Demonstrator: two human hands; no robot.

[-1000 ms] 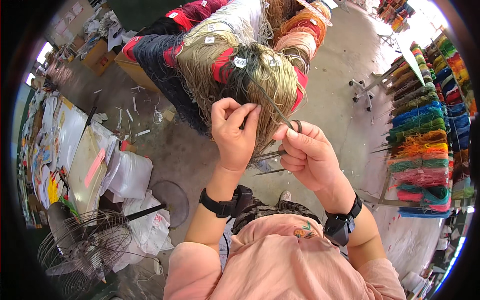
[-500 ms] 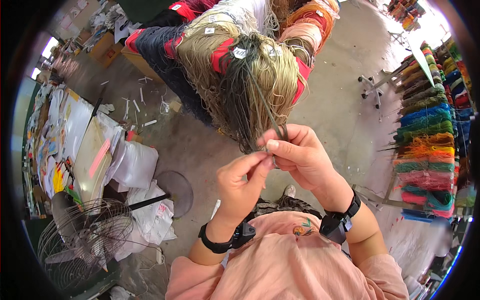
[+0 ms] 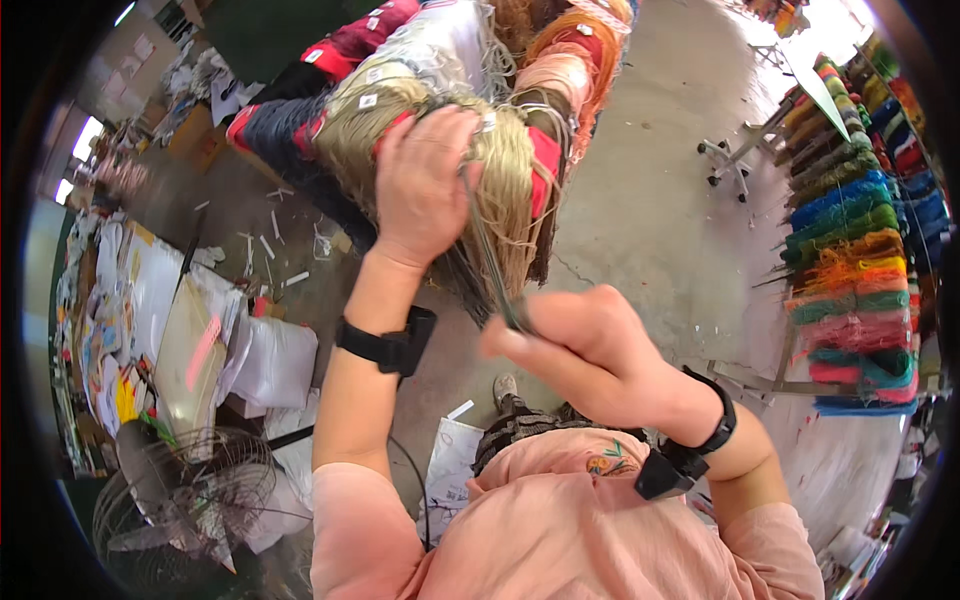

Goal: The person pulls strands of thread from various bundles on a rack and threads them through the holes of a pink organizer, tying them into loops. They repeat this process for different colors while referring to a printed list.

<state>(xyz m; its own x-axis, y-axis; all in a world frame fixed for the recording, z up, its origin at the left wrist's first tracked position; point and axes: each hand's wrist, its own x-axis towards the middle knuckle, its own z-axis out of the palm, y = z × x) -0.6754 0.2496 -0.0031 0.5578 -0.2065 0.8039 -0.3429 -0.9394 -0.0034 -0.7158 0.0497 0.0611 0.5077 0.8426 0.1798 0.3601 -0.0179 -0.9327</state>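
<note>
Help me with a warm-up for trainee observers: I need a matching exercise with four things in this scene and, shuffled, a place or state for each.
Things:
1. Left hand
2. Right hand
3. Wire fan
4. Multicoloured hanks

Places or states:
A. Near the picture's right edge
B. Pinching a dark strand
C. At the picture's lower left
D. Over the beige yarn

Right pairs: 1-D, 2-B, 3-C, 4-A.
</note>
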